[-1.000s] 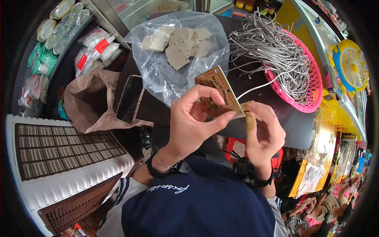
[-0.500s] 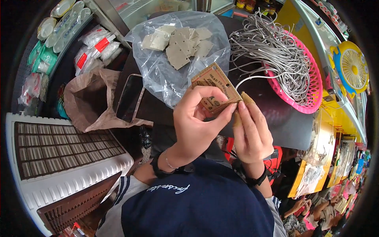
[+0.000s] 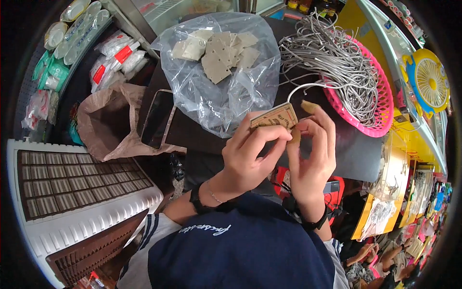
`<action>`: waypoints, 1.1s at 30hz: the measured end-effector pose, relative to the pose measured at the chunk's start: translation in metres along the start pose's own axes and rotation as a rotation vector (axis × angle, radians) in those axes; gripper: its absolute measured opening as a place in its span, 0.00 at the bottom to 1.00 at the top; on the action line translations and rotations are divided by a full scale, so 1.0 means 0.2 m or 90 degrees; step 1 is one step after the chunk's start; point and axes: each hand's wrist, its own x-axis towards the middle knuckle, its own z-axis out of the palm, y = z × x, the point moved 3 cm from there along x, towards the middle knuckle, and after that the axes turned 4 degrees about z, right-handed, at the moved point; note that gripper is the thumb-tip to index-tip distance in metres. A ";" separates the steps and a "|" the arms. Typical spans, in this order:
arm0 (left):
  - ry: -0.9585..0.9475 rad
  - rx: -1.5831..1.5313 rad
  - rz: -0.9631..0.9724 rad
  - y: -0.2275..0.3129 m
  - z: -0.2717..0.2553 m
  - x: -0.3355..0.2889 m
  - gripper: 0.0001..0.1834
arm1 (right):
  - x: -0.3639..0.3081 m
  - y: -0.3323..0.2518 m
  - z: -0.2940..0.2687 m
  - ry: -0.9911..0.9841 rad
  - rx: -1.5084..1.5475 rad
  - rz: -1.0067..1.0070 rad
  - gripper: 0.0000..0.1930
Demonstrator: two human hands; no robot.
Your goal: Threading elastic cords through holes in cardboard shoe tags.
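Note:
My left hand [image 3: 252,156] pinches a small printed brown cardboard tag [image 3: 281,117] between thumb and fingers, above the dark table. At the tag's right corner the fingertips of my right hand [image 3: 315,154] are closed, with tan coverings on some of them. A grey-white cord [image 3: 308,85] arches from behind the tag to the pink basket [image 3: 387,103]. Where its near end lies is hidden by the tag and fingers. Beyond my hands, a clear plastic bag [image 3: 192,91] lies spread out with several greyish-tan cards [image 3: 219,60] on it.
A tangle of grey cords [image 3: 337,62] fills the basket and spills over its left side. Left of the bag lie a phone [image 3: 158,118] and an open brown bag [image 3: 108,120]. An air cooler [image 3: 86,188] stands at the left; a yellow-blue fan [image 3: 430,84] at the right.
Both hands have drawn the tag a little down and nearer to me, and it is tilted so less of its face shows. My right fingers have bent in more, with one fingertip raised.

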 end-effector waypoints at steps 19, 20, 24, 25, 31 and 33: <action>0.035 -0.170 -0.232 -0.18 -0.07 0.03 0.12 | -0.01 -0.03 -0.09 -0.592 0.474 0.020 0.07; 0.003 -0.152 -0.231 -0.18 -0.07 0.03 0.14 | 0.01 -0.03 -0.10 -0.582 0.479 0.037 0.06; 0.004 0.002 -0.040 -0.08 -0.07 0.03 0.13 | 0.04 0.06 -0.06 -0.228 0.301 0.207 0.08; -0.016 0.031 0.001 -0.07 -0.06 0.02 0.13 | 0.02 0.07 -0.04 -0.238 0.332 0.244 0.08; -0.036 0.058 0.071 -0.08 -0.05 0.02 0.14 | -0.03 0.09 0.03 -0.318 0.382 0.373 0.05; -0.014 0.051 0.033 -0.09 -0.05 0.00 0.13 | -0.01 0.05 0.01 -0.351 0.341 0.237 0.04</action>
